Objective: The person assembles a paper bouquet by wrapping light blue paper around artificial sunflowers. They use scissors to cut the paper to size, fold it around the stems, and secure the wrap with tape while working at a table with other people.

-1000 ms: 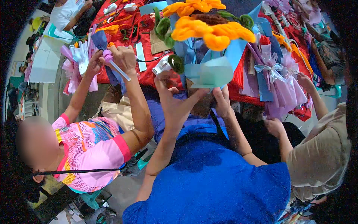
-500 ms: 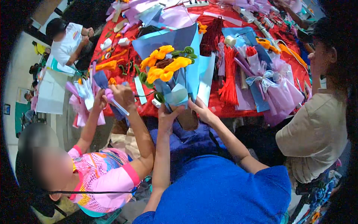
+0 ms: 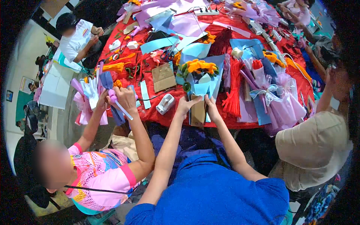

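Note:
Out in front of me is a small bouquet in blue wrapping paper (image 3: 215, 73), with a fuzzy orange flower (image 3: 202, 66) and green leaves (image 3: 186, 86) at its top. My left hand (image 3: 186, 106) closes on the lower left of the wrap, thumb toward the middle. On the other side, my right hand (image 3: 213, 110) grips its lower right edge. Between and below my hands shows a brown cardboard piece (image 3: 197, 113) near the table's front edge; whether I touch it, I cannot tell. The lower end of the bouquet is partly hidden by my fingers.
A white tape dispenser (image 3: 165, 104) and a brown cardboard sheet (image 3: 163, 77) lie left of the bouquet on the red tablecloth (image 3: 150, 119). Red stems (image 3: 234, 88) and pink-purple bouquets (image 3: 287, 95) lie right. A co-worker's hands (image 3: 119, 99) hold a purple-ribboned item close left.
My hands and the bouquet have moved forward, away from me and slightly right, and the flower tilts away. The tape dispenser and cardboard sheet now show beside it.

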Tool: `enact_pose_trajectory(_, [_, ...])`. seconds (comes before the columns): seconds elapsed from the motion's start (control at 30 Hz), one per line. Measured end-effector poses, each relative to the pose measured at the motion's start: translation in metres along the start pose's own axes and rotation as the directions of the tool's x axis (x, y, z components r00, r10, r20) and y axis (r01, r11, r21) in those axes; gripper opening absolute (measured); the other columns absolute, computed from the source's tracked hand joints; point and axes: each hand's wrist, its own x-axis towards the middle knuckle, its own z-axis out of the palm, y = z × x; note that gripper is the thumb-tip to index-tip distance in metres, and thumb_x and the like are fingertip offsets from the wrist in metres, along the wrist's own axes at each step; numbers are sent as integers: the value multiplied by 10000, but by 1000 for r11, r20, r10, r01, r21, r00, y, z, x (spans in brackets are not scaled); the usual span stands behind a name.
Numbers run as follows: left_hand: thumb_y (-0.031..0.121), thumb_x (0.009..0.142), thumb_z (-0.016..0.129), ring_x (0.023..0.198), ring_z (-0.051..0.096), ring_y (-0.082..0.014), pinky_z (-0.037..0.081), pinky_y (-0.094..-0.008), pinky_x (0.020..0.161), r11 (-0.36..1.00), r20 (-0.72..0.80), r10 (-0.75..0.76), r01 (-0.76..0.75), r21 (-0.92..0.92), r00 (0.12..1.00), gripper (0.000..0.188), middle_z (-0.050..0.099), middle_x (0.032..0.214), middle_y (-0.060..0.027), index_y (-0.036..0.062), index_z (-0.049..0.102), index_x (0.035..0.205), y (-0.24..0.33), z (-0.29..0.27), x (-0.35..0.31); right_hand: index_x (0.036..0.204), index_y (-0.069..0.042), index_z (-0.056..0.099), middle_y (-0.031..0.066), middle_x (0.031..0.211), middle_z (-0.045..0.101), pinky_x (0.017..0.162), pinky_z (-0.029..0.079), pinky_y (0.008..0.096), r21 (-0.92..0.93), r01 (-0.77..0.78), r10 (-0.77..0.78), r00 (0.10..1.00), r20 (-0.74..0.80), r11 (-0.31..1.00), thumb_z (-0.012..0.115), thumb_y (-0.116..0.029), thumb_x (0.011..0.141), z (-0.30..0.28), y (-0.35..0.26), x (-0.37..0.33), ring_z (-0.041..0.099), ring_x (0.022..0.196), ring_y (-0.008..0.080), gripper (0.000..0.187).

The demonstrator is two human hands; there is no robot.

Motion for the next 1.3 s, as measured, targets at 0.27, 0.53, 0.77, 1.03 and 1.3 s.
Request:
enact_pose_trajectory(0.27, [289, 668, 763, 855, 591, -136, 453, -293, 770, 999, -94, -29, 33, 41, 995, 441, 626, 964, -56, 35, 608, 994, -17, 5, -10, 1248, 1, 363, 132, 1158, 486, 919, 337, 325, -262, -41, -13, 979, -203, 964, 448, -446, 883, -15, 32, -2, 452, 1052, 223, 583])
enact_pose_trajectory(0.53, [389, 548, 813, 1032, 533, -281, 420, -366, 872, 924, -381, 259, -113, 365, 888, 866, 543, 1107, -193, -48, 396, 1169, -15, 25, -20, 1187, 42, 394, 125, 1073, 530, 848, 385, 296, -218, -42, -5, 978, -209, 975, 482, -404, 880, -23, 30, -10, 498, 975, 191, 548])
enact_pose_trajectory(0.77, [322, 620, 792, 1024, 519, -215, 410, -314, 884, 967, -423, 231, -158, 202, 876, 791, 531, 1114, -160, -26, 396, 1210, -22, 19, -36, 1189, 28, 361, 136, 1085, 480, 880, 354, 309, -304, 90, -198, 917, -346, 948, 561, -267, 860, -13, 36, -34, 461, 999, 195, 485])
enact_pose_trajectory(1.03, [212, 726, 647, 969, 451, -312, 373, -440, 802, 510, -521, 730, 156, 846, 443, 166, 514, 963, -123, 124, 651, 867, -27, -95, -55, 905, -44, 472, 126, 872, 494, 736, 379, 340, -619, 677, -650, 684, 331, 397, 594, -23, 729, 71, 12, -80, 479, 824, 275, 215])
enact_pose_trajectory(1.3, [322, 701, 677, 1058, 396, -298, 381, -496, 804, 463, -568, 546, 344, 817, 616, 182, 469, 1064, -76, 177, 668, 810, -25, -95, -35, 1144, 10, 393, 209, 1169, 420, 921, 350, 432, -773, 627, -480, 709, 516, 97, 608, -61, 673, 118, 67, 19, 396, 1116, 374, 523])
